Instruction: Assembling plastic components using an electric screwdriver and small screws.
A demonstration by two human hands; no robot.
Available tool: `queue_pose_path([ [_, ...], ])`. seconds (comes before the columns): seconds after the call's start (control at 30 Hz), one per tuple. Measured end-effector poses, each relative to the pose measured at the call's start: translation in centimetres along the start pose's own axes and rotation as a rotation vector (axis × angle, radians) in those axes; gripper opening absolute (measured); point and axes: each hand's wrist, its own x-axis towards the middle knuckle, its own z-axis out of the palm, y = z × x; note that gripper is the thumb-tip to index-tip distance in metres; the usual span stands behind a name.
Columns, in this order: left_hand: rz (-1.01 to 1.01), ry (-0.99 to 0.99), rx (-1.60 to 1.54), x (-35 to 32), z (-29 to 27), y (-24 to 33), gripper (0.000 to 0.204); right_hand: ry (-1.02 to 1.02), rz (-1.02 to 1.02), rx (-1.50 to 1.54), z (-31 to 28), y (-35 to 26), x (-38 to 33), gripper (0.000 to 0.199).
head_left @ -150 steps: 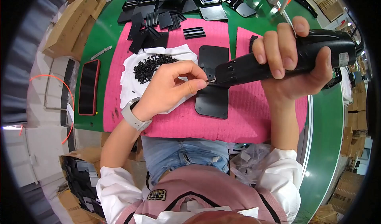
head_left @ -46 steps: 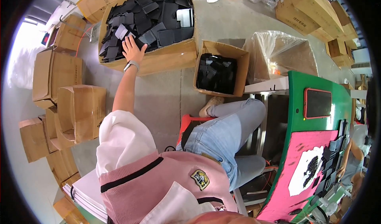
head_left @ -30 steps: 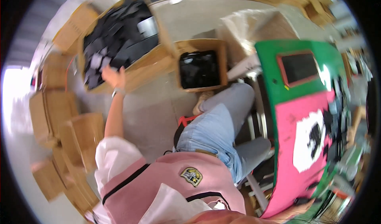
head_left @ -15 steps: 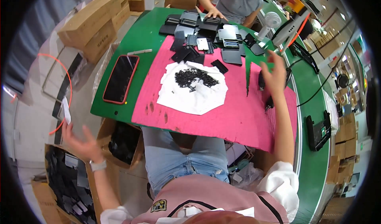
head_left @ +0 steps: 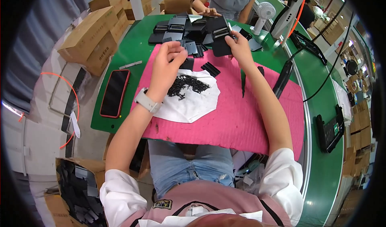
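Observation:
My right hand (head_left: 240, 49) grips a black plastic casing (head_left: 220, 46) with a slotted middle, raised at the near edge of a pile of similar dark casings (head_left: 177, 25). Over the pink mat (head_left: 241, 122), my left hand (head_left: 167, 64) is lifted with its fingers curled loosely and the thumb apart; nothing shows in it. Its fingertips are close to small dark plates by the pile. Below it, a white cloth (head_left: 193, 109) carries a heap of small black pieces (head_left: 189, 84), partly hidden by the left hand and wrist. A black ribbed piece (head_left: 210, 69) lies beyond the cloth.
A red-edged phone (head_left: 115, 93) lies at the left. On the right rests a black corded pen-shaped tool (head_left: 284, 79). Across the table another person's hand (head_left: 210, 12) is by the pile, near a white fan (head_left: 264, 15). A carton of dark parts (head_left: 78, 187) stands lower left.
My left hand has come up from beside the table to over the mat. My right hand has moved left from the mat's right side and now holds a black casing.

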Motion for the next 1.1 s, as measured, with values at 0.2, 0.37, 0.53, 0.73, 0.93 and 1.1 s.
queue_pose_path([
  [0.2,-0.238,-0.217,-0.384,2.1,0.4,-0.4,0.038,-0.327,0.098,0.323,2.2,-5.5,-6.2,0.044],
  [0.37,-0.143,-0.137,-0.441,1.2,-0.8,-0.7,0.03,-0.346,0.146,0.323,1.8,-4.9,-5.3,0.038],
  [0.53,-0.129,-0.128,-0.385,1.1,-1.8,-1.0,0.03,-0.294,-0.342,-0.905,1.6,-2.4,-6.1,0.027],
  [0.73,-0.169,-0.11,-0.382,0.9,-1.5,-1.0,0.03,-0.34,-0.26,-0.791,1.9,-1.8,-5.5,0.021],
  [0.93,-0.274,-0.151,-0.383,0.4,-0.9,-1.0,0.03,-0.462,0.092,-0.322,0.3,-2.3,-4.3,0.019],
  [1.1,-0.257,-0.112,-0.355,0.2,-0.8,-1.0,0.031,-0.429,-0.213,-0.758,1.2,-2.3,-6.2,0.034],
])
